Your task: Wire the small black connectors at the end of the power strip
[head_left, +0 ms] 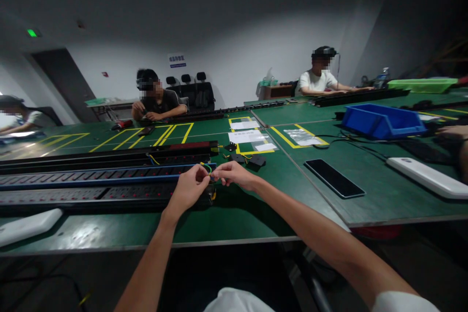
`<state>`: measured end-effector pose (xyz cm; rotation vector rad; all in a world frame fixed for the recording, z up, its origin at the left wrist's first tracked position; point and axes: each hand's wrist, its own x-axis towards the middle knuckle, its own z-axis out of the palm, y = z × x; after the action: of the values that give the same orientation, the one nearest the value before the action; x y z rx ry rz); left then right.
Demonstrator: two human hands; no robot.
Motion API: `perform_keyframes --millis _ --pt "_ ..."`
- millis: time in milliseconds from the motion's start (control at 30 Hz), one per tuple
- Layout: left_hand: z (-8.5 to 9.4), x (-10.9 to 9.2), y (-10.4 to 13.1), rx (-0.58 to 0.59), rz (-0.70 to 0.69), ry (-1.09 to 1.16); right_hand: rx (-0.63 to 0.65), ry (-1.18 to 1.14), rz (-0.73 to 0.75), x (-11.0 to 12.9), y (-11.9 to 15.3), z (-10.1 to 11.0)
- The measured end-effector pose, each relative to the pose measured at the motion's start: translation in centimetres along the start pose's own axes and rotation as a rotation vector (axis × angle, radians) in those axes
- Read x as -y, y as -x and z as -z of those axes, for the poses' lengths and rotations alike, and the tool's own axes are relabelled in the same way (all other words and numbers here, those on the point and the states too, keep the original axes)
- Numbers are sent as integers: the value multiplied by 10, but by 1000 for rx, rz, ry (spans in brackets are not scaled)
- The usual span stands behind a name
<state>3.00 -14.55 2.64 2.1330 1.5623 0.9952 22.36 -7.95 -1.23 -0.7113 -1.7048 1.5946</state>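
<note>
Both hands meet at the right end of a long blue-edged strip (120,174) with a row of dark sockets. My left hand (190,184) pinches a thin yellow-green wire (206,166) at that end. Close beside it, my right hand (234,174) has its fingertips pressed together at the same wire; what exactly they grip is too small to make out. A second dark strip (127,192) lies nearer to me, and black strips (183,147) lie behind. Small black parts (256,161) rest just beyond my right hand.
On the green table (274,209) are a phone (334,178), a white power bank (427,175), another white device (31,226) at the left, a blue bin (382,121), black cables and papers (246,136). Several people sit around the table; one person's hand shows at the right edge.
</note>
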Motion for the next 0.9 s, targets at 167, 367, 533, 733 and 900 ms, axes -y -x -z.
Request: perform_keyframes --millis 167,367,533,733,900 --pt "3 9 -1 -62 77 109 -21 17 -1 1 1 -1" --pt "0 2 0 -42 122 214 9 -28 62 4 2 -9" --pt "-9 -7 3 -105 75 85 -39 -64 6 -3 0 -12" --pt "10 -12 11 32 -11 14 69 -11 -80 1 2 7" --pt "35 3 8 -178 -37 -142 191 131 -238 2 4 27"
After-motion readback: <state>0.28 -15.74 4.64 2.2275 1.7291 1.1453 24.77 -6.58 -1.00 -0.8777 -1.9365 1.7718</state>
